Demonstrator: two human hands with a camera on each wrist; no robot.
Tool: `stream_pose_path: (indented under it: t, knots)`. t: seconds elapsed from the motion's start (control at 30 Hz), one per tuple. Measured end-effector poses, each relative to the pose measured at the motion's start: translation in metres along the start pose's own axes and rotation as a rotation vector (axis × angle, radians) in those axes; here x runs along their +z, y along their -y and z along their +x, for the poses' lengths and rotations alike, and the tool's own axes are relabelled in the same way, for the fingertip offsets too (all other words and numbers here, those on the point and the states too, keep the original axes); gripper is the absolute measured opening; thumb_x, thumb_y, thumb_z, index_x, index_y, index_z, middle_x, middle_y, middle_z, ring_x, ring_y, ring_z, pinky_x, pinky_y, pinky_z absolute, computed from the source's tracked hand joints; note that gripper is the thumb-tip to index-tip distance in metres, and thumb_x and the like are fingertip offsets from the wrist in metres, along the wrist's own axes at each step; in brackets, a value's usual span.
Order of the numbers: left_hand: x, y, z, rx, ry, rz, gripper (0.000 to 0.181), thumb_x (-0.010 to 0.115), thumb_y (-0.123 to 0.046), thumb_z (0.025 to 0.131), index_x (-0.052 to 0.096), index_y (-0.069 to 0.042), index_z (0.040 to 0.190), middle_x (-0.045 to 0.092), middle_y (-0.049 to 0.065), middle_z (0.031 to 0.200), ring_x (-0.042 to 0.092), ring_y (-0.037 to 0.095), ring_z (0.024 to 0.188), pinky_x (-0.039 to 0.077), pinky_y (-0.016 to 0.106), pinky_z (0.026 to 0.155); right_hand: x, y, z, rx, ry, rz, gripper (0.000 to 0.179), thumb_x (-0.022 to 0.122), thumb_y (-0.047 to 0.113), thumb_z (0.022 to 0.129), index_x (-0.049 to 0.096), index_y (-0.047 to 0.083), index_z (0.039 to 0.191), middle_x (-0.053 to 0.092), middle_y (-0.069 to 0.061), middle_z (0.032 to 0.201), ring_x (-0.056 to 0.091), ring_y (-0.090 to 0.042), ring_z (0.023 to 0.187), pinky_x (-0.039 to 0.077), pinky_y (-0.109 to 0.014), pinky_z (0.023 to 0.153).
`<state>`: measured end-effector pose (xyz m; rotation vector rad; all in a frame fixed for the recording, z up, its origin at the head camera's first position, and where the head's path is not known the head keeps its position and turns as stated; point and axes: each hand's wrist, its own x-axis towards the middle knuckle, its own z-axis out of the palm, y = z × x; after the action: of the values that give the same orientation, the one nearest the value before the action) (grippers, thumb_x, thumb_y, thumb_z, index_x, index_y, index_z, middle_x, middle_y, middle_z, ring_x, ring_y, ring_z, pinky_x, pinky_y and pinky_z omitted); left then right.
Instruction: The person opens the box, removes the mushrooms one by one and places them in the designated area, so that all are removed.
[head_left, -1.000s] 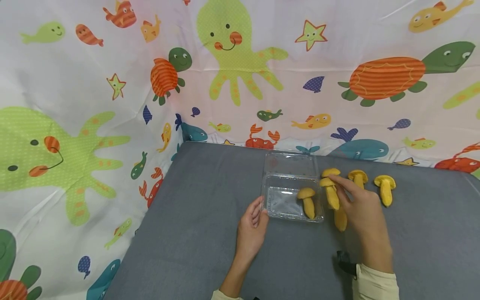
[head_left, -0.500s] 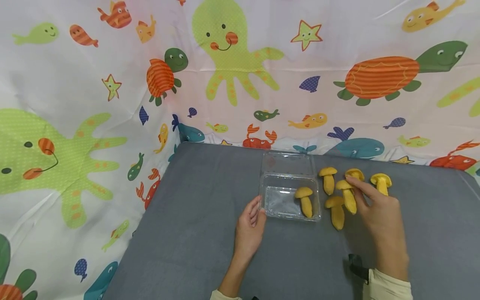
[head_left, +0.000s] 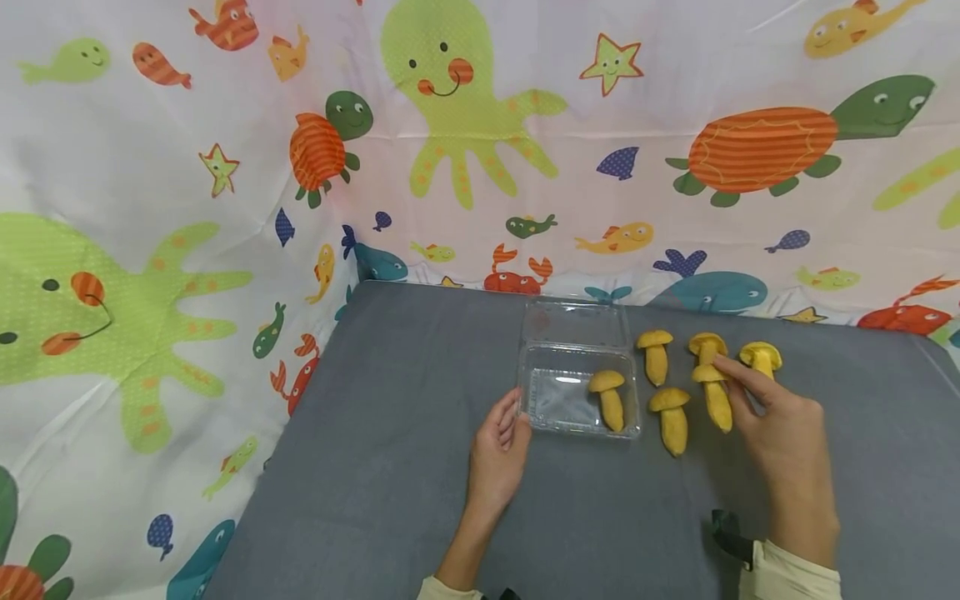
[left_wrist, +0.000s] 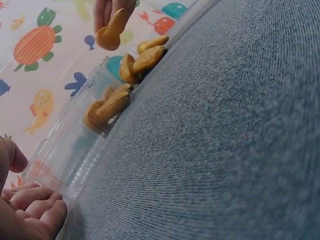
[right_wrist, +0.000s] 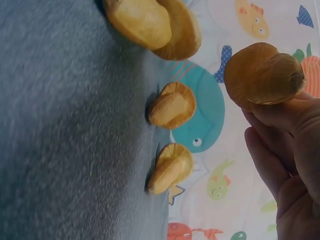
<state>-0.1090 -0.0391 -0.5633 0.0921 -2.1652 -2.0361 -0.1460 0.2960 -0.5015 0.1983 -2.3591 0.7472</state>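
Note:
In the head view my left hand (head_left: 498,450) holds the left edge of a clear plastic clamshell box (head_left: 555,429), its lid (head_left: 576,323) folded back toward the wall. Thumb and fingers meet around the box's corner in the left wrist view. One yellow-brown mushroom (head_left: 611,402) lies in the box's right part. To the right of the box, my right hand (head_left: 791,442) pinches another mushroom (head_left: 717,402), raised above the table with its stem toward me. Its cap overlaps a mushroom (head_left: 707,343) lying behind it.
Two mushrooms lie just right of the box, one farther back (head_left: 656,358) and one nearer (head_left: 672,425). Another mushroom (head_left: 761,358) lies beyond my right fingers. The grey table (head_left: 375,467) meets a hanging cloth (head_left: 480,233) printed with sea animals at the back and left.
My right hand has carried the pinched mushroom to the right, away from the box and past the two nearest mushrooms. The left hand stays on the box's edge.

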Motion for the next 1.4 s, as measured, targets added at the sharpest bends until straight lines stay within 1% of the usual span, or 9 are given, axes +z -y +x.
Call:
stream_pose_path:
  t: [0.13,0.3,0.37,0.43,0.6,0.7,1.07,1.17,1.4]
  knots:
    - [-0.001,-0.001,0.002,0.002,0.001,-0.009,0.042,0.063,-0.015,0.107,0.060,-0.008,0.148,0.061,0.010,0.149,0.057,0.024,0.138,0.051,0.039,0.110,-0.001,-0.005,-0.002,0.040,0.020,-0.014,0.041,0.082,-0.008,0.086,0.082,0.013,0.121,0.076,-0.022,0.084,0.019,0.008,0.046,0.020,-0.021,0.040]
    - [-0.002,-0.001,0.002,-0.009,0.006,-0.005,0.042,0.064,-0.013,0.107,0.060,-0.008,0.149,0.062,0.010,0.149,0.057,0.025,0.138,0.051,0.040,0.110,-0.002,-0.010,-0.005,0.107,0.058,-0.058,0.040,0.083,-0.005,0.087,0.081,0.014,0.122,0.077,-0.021,0.089,0.028,0.003,0.048,0.022,-0.021,0.041]
    - [-0.002,-0.001,0.002,-0.004,0.004,-0.002,0.042,0.063,-0.013,0.107,0.059,-0.007,0.149,0.062,0.010,0.149,0.058,0.025,0.138,0.051,0.040,0.109,-0.002,-0.012,-0.007,0.101,0.068,-0.062,0.039,0.083,-0.005,0.087,0.081,0.013,0.122,0.077,-0.021,0.088,0.027,0.003,0.049,0.022,-0.021,0.041]
    - [-0.002,-0.001,0.002,-0.001,0.000,-0.001,0.043,0.063,-0.014,0.107,0.059,-0.006,0.148,0.062,0.011,0.148,0.058,0.025,0.138,0.051,0.040,0.109,-0.001,-0.014,-0.009,0.095,0.079,-0.079,0.038,0.083,-0.004,0.088,0.081,0.013,0.121,0.073,-0.018,0.073,0.024,0.003,0.048,0.021,-0.022,0.042]
    - [-0.002,-0.001,0.002,-0.006,-0.003,0.005,0.042,0.063,-0.013,0.107,0.060,-0.007,0.148,0.062,0.011,0.148,0.058,0.025,0.138,0.051,0.040,0.109,0.001,-0.017,-0.012,0.124,0.122,-0.131,0.035,0.081,-0.002,0.090,0.080,0.012,0.123,0.050,-0.004,0.050,0.022,-0.004,0.047,0.020,-0.026,0.043]
    - [-0.002,-0.001,0.001,-0.003,-0.006,0.008,0.042,0.064,-0.013,0.107,0.060,-0.007,0.148,0.062,0.012,0.148,0.058,0.025,0.137,0.051,0.041,0.109,0.001,-0.018,-0.013,0.141,0.152,-0.144,0.035,0.079,-0.001,0.092,0.079,0.011,0.125,0.050,-0.005,0.051,0.025,-0.009,0.047,0.022,-0.029,0.044]
    - [-0.002,-0.002,0.001,-0.005,-0.006,0.017,0.043,0.064,-0.013,0.107,0.060,-0.008,0.149,0.062,0.010,0.149,0.059,0.025,0.137,0.051,0.042,0.109,0.000,-0.025,-0.018,0.157,0.173,-0.150,0.030,0.076,-0.001,0.094,0.079,0.008,0.123,0.065,-0.028,0.067,0.035,-0.024,0.047,0.028,-0.039,0.043]
    - [-0.001,-0.002,0.001,0.000,-0.009,0.018,0.043,0.063,-0.013,0.106,0.059,-0.006,0.149,0.061,0.012,0.149,0.058,0.026,0.137,0.052,0.043,0.109,-0.001,-0.025,-0.019,0.179,0.205,-0.162,0.030,0.075,0.000,0.095,0.078,0.008,0.124,0.066,-0.029,0.070,0.036,-0.025,0.048,0.029,-0.039,0.043]
    - [0.001,-0.002,-0.001,-0.002,-0.003,0.012,0.044,0.063,-0.014,0.106,0.059,-0.006,0.149,0.061,0.012,0.149,0.058,0.026,0.137,0.052,0.042,0.109,-0.002,-0.025,-0.021,0.231,0.281,-0.186,0.030,0.071,0.000,0.098,0.075,0.007,0.128,0.056,-0.013,0.056,0.034,-0.022,0.049,0.025,-0.036,0.045]
